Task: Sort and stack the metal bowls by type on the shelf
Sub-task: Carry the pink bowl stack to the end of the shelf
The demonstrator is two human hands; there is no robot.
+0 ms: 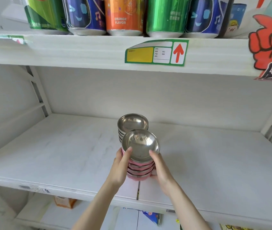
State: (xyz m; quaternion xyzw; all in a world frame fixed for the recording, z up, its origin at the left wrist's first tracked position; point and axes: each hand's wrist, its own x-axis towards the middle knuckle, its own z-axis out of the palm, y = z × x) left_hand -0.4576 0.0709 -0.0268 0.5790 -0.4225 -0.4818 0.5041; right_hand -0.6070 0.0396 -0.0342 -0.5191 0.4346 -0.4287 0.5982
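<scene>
A stack of several metal bowls with pink outer walls (140,170) stands near the front of the white shelf (57,155); the top bowl's shiny inside (140,143) faces me. My left hand (121,168) grips the stack's left side, thumb on the top rim. My right hand (161,170) grips its right side, thumb on the rim too. Directly behind stands a second stack of plain silver bowls (132,124), untouched by either hand.
Large drink cans (123,15) line the upper shelf, whose front edge carries a green and yellow price label (156,53). A red poster (271,47) hangs at the right. Shelf uprights stand at left (39,92) and right. Packaged goods (64,202) lie on the shelf below.
</scene>
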